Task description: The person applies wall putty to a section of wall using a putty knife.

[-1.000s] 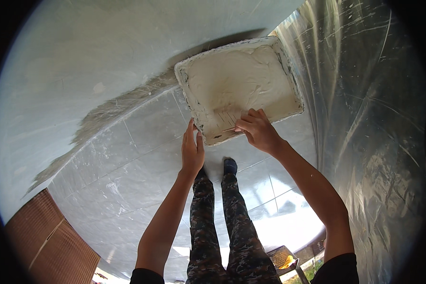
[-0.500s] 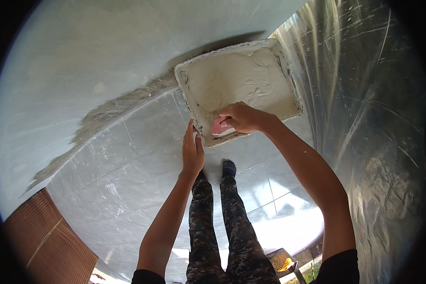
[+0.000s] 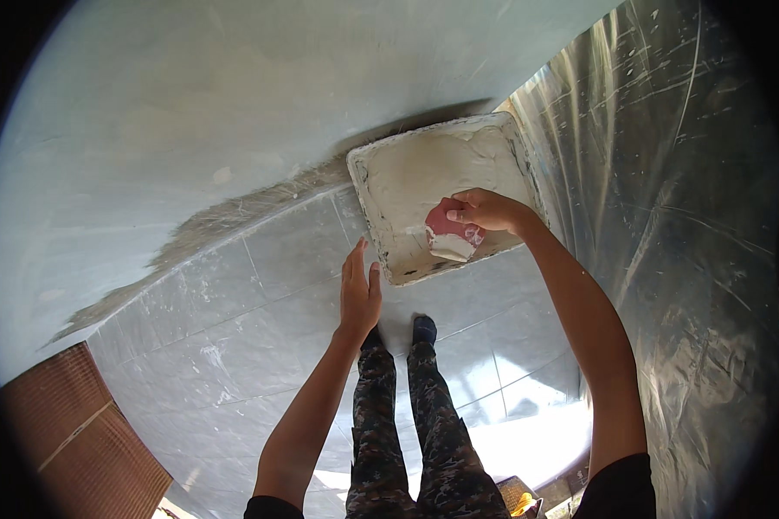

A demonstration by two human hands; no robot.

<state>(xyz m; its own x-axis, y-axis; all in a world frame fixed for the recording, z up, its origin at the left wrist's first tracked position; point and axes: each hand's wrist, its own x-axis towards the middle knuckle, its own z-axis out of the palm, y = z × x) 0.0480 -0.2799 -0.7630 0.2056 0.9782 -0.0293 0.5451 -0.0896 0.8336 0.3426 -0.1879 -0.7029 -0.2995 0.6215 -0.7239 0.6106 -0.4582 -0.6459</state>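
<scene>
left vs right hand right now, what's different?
Load: the right hand grips a red scraper with pale paste on its lower edge; the left hand holds nothing.
Pose: the left hand's fingers are extended; the right hand's are bent around the scraper.
Place: the right hand is over the tray; the left hand is beside its left edge, contact unclear.
Shared: both are bare.
</scene>
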